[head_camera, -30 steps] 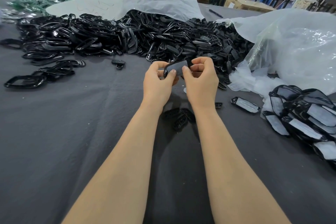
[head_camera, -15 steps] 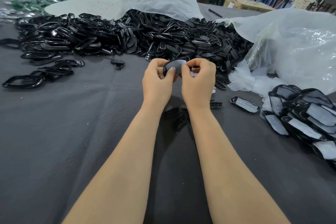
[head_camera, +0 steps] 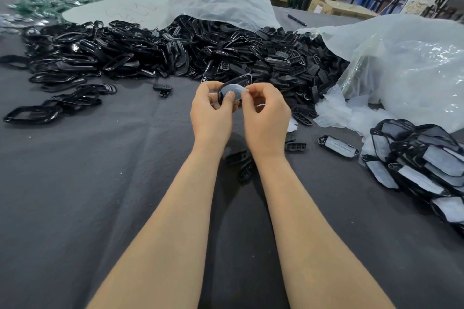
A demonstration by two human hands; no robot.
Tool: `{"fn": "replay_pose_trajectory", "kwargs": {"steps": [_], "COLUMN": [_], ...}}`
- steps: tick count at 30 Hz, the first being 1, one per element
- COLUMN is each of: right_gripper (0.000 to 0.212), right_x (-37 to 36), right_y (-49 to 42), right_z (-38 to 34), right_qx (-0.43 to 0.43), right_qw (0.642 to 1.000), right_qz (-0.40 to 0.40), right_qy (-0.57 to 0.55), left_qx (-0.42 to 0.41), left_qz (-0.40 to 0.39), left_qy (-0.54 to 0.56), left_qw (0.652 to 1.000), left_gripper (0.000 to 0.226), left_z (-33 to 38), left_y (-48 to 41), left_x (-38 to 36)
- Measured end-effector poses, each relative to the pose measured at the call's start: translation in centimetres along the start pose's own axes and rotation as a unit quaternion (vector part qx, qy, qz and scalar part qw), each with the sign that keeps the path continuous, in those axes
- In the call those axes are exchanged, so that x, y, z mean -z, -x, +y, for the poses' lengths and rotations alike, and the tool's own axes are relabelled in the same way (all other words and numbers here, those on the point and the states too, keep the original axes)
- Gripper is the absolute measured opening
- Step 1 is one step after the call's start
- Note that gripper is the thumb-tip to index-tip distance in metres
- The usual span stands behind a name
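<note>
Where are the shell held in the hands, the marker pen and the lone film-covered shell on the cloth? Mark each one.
held shell [head_camera: 233,86], head view, on its pale film-covered face.
marker pen [head_camera: 297,20], head view, middle of the barrel.
lone shell [head_camera: 337,146], head view, on its pale film patch.

A heap of black plastic parts [head_camera: 155,57] sprawls on the grey cloth [head_camera: 88,195] beside crumpled clear bags [head_camera: 406,70].

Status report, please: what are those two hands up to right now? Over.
Left hand grips small glossy black oval plastic shell. Right hand pinches pale translucent film on its face. Heap of black plastic parts behind, not touching; nothing in the way.
</note>
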State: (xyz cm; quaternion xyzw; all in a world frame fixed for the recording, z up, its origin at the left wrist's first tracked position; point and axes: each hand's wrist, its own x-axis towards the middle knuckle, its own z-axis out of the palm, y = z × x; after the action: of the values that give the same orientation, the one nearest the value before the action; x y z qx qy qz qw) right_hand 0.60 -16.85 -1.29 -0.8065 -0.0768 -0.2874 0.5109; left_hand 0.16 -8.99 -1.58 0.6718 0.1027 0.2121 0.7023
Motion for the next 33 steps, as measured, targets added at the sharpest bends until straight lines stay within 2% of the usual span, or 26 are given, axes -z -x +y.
{"fn": "replay_pose_trajectory", "kwargs": {"steps": [7,14,20,25,33], "right_gripper": [0.007,0.004,0.016,0.013,0.011], "right_x": [0.7,1.1,0.9,0.9,1.1], "right_y": [-0.7,-1.4,-1.7,-2.0,-2.1], "right_z": [0.3,1.4,1.5,1.8,2.1], "right_qx": [-0.050,-0.150,-0.213,-0.230,-0.225], "right_qw": [0.997,0.984,0.960,0.942,0.950], "right_qz": [0.030,0.005,0.018,0.003,-0.026], "right_qy": [-0.049,-0.099,-0.184,-0.244,-0.217], "left_qx": [-0.031,-0.059,-0.056,-0.042,-0.015], "left_qz": [-0.036,-0.071,-0.072,-0.066,-0.072], "left_qy": [-0.039,-0.059,-0.057,-0.035,-0.008], "left_qw": [0.998,0.994,0.994,0.996,0.997], "left_gripper": [0.027,0.029,0.026,0.024,0.012], "left_z": [0.2,0.0,-0.2,-0.4,-0.8], "left_y": [0.2,0.2,0.1,-0.1,-0.3], "left_x": [-0.2,-0.3,-0.4,-0.3,-0.2]}}
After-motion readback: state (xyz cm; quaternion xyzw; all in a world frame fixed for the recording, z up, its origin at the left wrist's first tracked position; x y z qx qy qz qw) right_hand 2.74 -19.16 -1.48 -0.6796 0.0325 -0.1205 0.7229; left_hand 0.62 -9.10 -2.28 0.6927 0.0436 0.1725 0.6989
